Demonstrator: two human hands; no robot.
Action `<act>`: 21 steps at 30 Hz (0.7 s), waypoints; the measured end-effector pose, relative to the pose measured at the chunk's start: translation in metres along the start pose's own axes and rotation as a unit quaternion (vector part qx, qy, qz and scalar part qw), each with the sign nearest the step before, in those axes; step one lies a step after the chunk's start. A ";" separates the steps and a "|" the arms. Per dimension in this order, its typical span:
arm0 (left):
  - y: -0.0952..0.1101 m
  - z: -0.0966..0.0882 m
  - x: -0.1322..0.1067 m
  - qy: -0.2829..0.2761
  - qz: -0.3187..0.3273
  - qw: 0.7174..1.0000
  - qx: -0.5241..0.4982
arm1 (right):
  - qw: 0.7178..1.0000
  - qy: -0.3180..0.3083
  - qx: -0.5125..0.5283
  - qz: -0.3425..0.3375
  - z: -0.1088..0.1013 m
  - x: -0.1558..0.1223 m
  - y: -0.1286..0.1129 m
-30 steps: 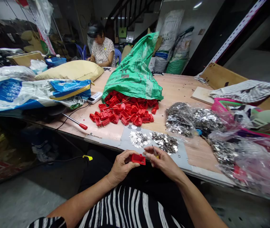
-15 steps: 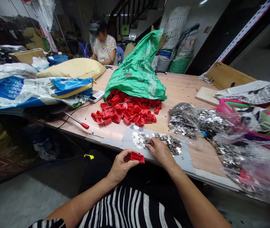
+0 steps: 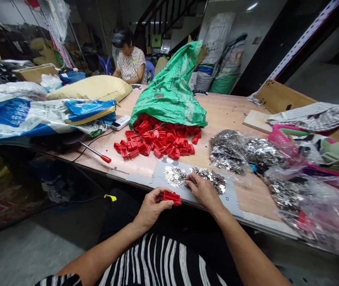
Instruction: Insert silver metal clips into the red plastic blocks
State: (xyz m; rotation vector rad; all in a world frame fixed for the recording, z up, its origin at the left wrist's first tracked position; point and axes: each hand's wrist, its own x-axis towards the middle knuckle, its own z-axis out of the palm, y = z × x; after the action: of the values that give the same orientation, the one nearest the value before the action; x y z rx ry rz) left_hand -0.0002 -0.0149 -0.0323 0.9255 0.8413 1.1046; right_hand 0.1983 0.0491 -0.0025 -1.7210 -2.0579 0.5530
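At the near edge of the wooden counter (image 3: 225, 111), a small rectangular red plastic housing (image 3: 171, 196) is held level by the left hand (image 3: 151, 206), its fingers (image 3: 161, 193) closed around the left end. Just beyond it, a scatter of small silvery metal pieces (image 3: 177, 174) on a grey sheet (image 3: 231, 194) is touched by the right hand (image 3: 204, 191), whose fingers (image 3: 190, 180) are drawn narrow; whether a piece is gripped cannot be told. Farther back, a heap of red plastic housings (image 3: 157, 141) is spilled from a green woven sack (image 3: 172, 91). Clear bags of metal pieces (image 3: 231, 149) are piled to the right, and a red-handled screwdriver (image 3: 96, 152) is laid to the left.
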 end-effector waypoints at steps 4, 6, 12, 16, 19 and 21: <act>0.002 0.003 -0.002 0.007 -0.008 1.000 -0.005 | 1.000 0.012 0.001 -0.007 -0.001 0.001 0.003; 0.004 0.005 -0.001 0.012 -0.009 1.000 -0.009 | 1.000 0.025 0.007 -0.010 -0.001 0.001 0.005; 0.007 0.005 0.002 0.004 -0.005 1.000 -0.021 | 0.995 0.032 0.084 -0.033 0.000 -0.010 0.004; 0.006 0.004 0.002 0.000 0.006 1.000 -0.010 | 0.990 0.024 0.128 -0.049 0.001 -0.023 -0.006; 0.008 0.005 0.002 -0.004 0.013 1.000 0.010 | 0.988 0.013 0.145 -0.057 -0.001 -0.033 -0.012; 0.011 0.005 0.001 -0.008 0.024 0.999 0.031 | 0.985 -0.001 0.159 -0.064 -0.004 -0.038 -0.016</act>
State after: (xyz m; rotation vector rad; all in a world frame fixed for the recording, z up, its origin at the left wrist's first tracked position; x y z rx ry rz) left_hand 0.0007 -0.0127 -0.0200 1.0104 0.8473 1.1164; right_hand 0.1934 0.0095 0.0072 -1.3948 -1.9416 0.7926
